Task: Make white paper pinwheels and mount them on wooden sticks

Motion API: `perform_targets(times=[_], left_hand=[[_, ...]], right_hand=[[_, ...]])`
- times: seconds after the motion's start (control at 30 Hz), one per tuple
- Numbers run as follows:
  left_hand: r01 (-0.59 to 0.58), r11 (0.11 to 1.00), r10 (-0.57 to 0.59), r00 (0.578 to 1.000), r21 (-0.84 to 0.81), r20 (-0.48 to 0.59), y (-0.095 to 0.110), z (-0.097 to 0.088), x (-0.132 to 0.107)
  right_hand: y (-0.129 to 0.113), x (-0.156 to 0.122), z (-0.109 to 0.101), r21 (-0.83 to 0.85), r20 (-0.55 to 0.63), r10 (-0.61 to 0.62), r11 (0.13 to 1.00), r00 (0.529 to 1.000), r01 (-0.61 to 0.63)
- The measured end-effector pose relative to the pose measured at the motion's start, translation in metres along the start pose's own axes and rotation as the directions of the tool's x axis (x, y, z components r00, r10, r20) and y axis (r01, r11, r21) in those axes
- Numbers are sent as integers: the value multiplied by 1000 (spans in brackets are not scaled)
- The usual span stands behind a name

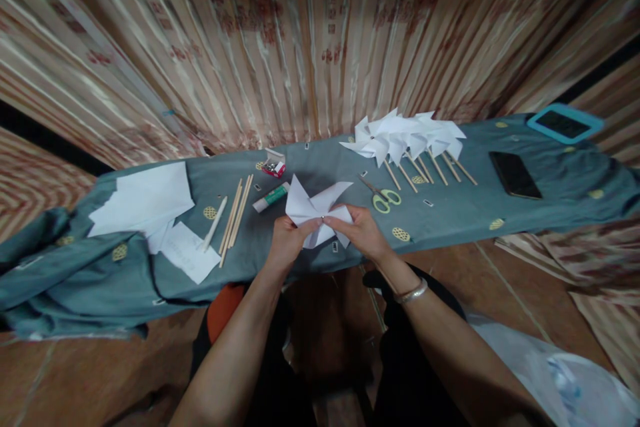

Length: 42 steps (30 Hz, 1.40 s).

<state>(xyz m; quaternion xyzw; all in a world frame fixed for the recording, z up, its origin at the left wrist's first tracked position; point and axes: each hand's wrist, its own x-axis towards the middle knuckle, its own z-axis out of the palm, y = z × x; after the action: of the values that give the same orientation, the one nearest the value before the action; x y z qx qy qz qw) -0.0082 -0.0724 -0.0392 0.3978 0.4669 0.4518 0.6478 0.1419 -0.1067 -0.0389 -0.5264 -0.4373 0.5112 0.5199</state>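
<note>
A white paper pinwheel point(320, 203) is held between both hands over the table's front edge, with a small pin at its centre. My left hand point(291, 238) grips its left side, the thumb near the middle. On the opposite side, my right hand point(364, 232) pinches the paper, thumb close to the pin. Just beyond the left hand lies a glue stick point(271, 197). Scissors with green handles point(385, 200) rest to the right of the right hand. Behind the glue stick sits a small open box of pins point(274, 164).
Several finished pinwheels point(407, 137) on sticks lie at the back right. Left are loose wooden sticks point(236, 221), a white pen point(215, 223) and paper sheets point(150, 190). A dark phone point(515, 175) and a blue-framed tablet point(565, 123) lie right. A curtain point(310, 47) hangs behind.
</note>
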Motion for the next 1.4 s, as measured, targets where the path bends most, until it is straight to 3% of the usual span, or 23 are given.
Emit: perform_targets(times=[0.53,0.67,0.77,0.9,1.03,1.27,1.4], left_hand=[[50,999,-49,998,-11,41,1,-7,-5],[27,1000,-27,1000,-5,-12,-2,-8,-4],[16,1000,-17,997,-5,-76,-3,-9,-5],[8,996,-20,989,-84,-148,-3,-14,-8],[7,988,-37,980,-154,-196,-1,-18,-13],[49,943,-125,969,-328,-215,20,-14,-17],[-2,927,-70,981,-374,-179,39,-5,-15]], right_hand=[[7,0,6,133,16,120,984,993,-121],[2,3,2,123,28,126,984,992,-129],[-1,9,-5,139,-29,87,987,996,-83],[-3,20,-13,184,-97,70,982,993,-51],[-5,30,-15,226,-90,67,973,994,-45],[-8,46,-7,225,-86,50,974,995,-29],[-5,55,-2,222,-93,50,975,994,-29]])
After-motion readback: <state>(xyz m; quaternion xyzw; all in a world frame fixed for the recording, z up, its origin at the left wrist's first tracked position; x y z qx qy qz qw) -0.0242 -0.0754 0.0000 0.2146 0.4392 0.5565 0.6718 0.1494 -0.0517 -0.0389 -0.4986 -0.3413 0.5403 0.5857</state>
